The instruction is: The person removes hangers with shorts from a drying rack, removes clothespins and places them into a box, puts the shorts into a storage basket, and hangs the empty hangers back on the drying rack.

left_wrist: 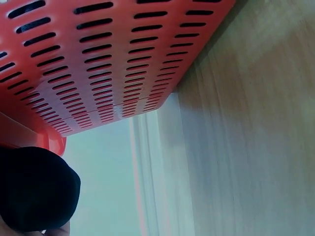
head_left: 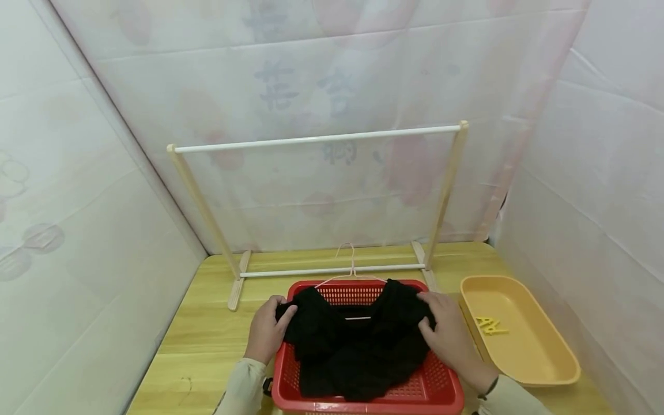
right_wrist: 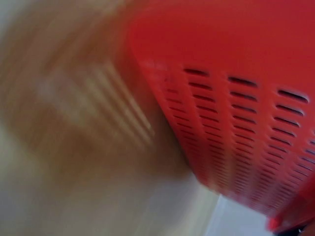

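A black top (head_left: 358,357) lies over a red slotted basket (head_left: 363,408), its neckline facing away from me. Through the neck opening comes a thin pale pink clothes hanger (head_left: 353,268); its hook points up and its lower bar shows inside the neckline. My left hand (head_left: 266,329) pinches the top's left shoulder edge between thumb and fingers. On the other side my right hand (head_left: 450,331) holds the right shoulder edge. In the left wrist view, black fabric (left_wrist: 39,189) bulges beside the basket wall (left_wrist: 98,73). The right wrist view is blurred and mostly shows the basket (right_wrist: 221,44).
Behind the basket stands a wooden rack with a white top rail (head_left: 319,139) and a lower rail (head_left: 290,272). A yellow tray (head_left: 529,328) sits at the right with several yellow clothespins (head_left: 490,326) in it. Pale fabric walls (head_left: 321,196) surround the wooden table (head_left: 192,346).
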Motion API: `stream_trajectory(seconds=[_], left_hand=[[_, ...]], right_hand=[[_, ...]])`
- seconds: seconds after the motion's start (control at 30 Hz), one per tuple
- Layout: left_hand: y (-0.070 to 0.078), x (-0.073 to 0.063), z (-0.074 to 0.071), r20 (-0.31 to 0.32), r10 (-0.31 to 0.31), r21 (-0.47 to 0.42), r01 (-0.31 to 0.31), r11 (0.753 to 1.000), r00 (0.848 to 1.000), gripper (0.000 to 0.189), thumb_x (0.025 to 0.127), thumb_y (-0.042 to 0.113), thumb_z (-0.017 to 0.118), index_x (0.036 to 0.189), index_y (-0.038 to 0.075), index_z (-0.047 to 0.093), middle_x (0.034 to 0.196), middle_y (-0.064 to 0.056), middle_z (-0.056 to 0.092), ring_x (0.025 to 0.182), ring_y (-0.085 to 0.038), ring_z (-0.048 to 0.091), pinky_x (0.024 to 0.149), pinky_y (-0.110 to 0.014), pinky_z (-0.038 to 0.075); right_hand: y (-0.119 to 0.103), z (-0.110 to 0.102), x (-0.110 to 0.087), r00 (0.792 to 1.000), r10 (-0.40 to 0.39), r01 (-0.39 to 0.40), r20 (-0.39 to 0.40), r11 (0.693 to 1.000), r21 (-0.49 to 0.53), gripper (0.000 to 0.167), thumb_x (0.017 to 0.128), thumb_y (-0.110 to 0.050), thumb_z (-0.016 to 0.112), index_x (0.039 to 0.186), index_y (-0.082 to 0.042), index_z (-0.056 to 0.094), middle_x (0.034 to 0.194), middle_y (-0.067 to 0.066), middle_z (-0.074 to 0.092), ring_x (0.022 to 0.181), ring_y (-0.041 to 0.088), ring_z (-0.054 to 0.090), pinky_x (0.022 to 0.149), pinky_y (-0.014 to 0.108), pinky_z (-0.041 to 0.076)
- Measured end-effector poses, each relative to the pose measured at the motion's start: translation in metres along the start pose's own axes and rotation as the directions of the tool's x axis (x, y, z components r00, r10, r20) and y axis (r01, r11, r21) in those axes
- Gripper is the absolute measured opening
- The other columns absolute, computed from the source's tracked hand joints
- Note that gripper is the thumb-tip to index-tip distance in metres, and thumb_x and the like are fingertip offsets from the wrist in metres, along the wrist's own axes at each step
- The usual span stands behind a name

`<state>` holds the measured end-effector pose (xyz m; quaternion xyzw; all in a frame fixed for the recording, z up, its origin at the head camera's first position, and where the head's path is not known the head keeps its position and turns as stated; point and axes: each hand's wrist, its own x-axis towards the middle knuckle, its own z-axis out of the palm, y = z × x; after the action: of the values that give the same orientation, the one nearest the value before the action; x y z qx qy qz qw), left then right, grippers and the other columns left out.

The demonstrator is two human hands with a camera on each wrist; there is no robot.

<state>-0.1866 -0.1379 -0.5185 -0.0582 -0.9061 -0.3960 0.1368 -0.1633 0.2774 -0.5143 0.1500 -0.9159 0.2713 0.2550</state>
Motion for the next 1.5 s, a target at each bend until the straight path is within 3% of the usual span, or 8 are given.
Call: stream_trajectory(seconds=[0.1,0.2,0.33,0.47,0.8,0.97,1.2,1.5], left_hand=[[0.000,0.000,-0.004,0.006,-0.016,0.003,0.016,1.000,1.000,0.024,0.102,0.042,0.066,0.104,0.019,0.060,0.094,-0.001,0.066,0.081,-0.015,0.060,0.079,-0.040,0.052],[-0.001,-0.002,-0.007,0.003,-0.018,0.011,0.018,1.000,1.000,0.023,0.103,0.042,0.065,0.105,0.019,0.063,0.095,-0.001,0.070,0.083,-0.017,0.064,0.080,-0.043,0.054],[-0.002,-0.003,-0.007,0.008,-0.008,0.014,0.008,1.000,1.000,0.021,0.103,0.040,0.064,0.106,0.019,0.068,0.101,-0.001,0.073,0.090,-0.020,0.069,0.084,-0.047,0.056],[-0.003,-0.001,-0.008,0.009,0.001,0.030,-0.001,1.000,1.000,0.019,0.103,0.039,0.064,0.102,0.020,0.069,0.096,0.001,0.072,0.085,-0.017,0.067,0.080,-0.044,0.055],[-0.004,0.001,-0.010,0.017,-0.012,0.049,0.011,0.999,1.000,0.026,0.103,0.041,0.064,0.087,0.021,0.064,0.078,0.005,0.061,0.070,-0.010,0.055,0.068,-0.034,0.047],[-0.005,0.002,-0.009,0.015,-0.004,0.044,0.004,0.999,1.000,0.026,0.103,0.041,0.063,0.088,0.020,0.065,0.080,0.005,0.063,0.072,-0.010,0.057,0.070,-0.035,0.049],[-0.004,0.002,-0.008,0.015,-0.018,0.040,0.017,0.999,1.000,0.026,0.103,0.040,0.065,0.086,0.020,0.064,0.078,0.005,0.063,0.071,-0.010,0.056,0.069,-0.034,0.048],[-0.005,0.001,-0.008,0.007,-0.019,0.027,0.019,0.999,1.000,0.024,0.103,0.040,0.065,0.087,0.022,0.065,0.079,0.005,0.063,0.069,-0.010,0.055,0.067,-0.032,0.046]], right_hand=[[-0.010,0.009,0.002,0.997,-0.052,0.061,0.063,0.986,-0.156,0.062,0.079,-0.005,0.071,0.138,0.008,0.056,0.126,0.026,0.063,0.117,0.045,0.057,0.100,0.062,0.043],[-0.016,0.014,0.006,0.988,-0.047,0.084,0.145,0.961,-0.264,0.079,0.078,-0.012,0.077,0.147,0.010,0.046,0.134,0.030,0.057,0.125,0.049,0.052,0.109,0.064,0.035],[-0.019,0.017,0.007,0.986,0.026,0.008,0.167,0.980,-0.197,0.078,0.077,-0.015,0.081,0.145,0.007,0.049,0.135,0.029,0.055,0.129,0.048,0.048,0.114,0.065,0.027],[-0.017,0.018,0.007,0.993,0.041,-0.030,0.110,0.995,-0.097,0.068,0.077,-0.012,0.078,0.139,0.005,0.054,0.132,0.027,0.057,0.126,0.046,0.048,0.109,0.064,0.028],[-0.019,0.018,0.008,0.993,0.093,-0.089,0.073,0.994,-0.062,0.064,0.076,-0.011,0.076,0.133,0.008,0.057,0.113,0.022,0.058,0.109,0.042,0.051,0.097,0.061,0.037],[-0.018,0.017,0.007,0.995,0.085,-0.082,0.058,0.995,-0.057,0.057,0.075,-0.010,0.077,0.127,0.006,0.059,0.117,0.023,0.058,0.112,0.043,0.052,0.098,0.062,0.037],[-0.015,0.018,0.006,0.995,0.061,-0.056,0.076,0.996,-0.068,0.065,0.077,-0.012,0.076,0.138,0.003,0.056,0.128,0.023,0.059,0.122,0.043,0.049,0.105,0.063,0.031],[-0.014,0.019,0.006,0.995,0.065,-0.061,0.073,0.996,-0.067,0.058,0.078,-0.013,0.074,0.131,0.003,0.057,0.127,0.022,0.059,0.123,0.042,0.049,0.106,0.063,0.029]])
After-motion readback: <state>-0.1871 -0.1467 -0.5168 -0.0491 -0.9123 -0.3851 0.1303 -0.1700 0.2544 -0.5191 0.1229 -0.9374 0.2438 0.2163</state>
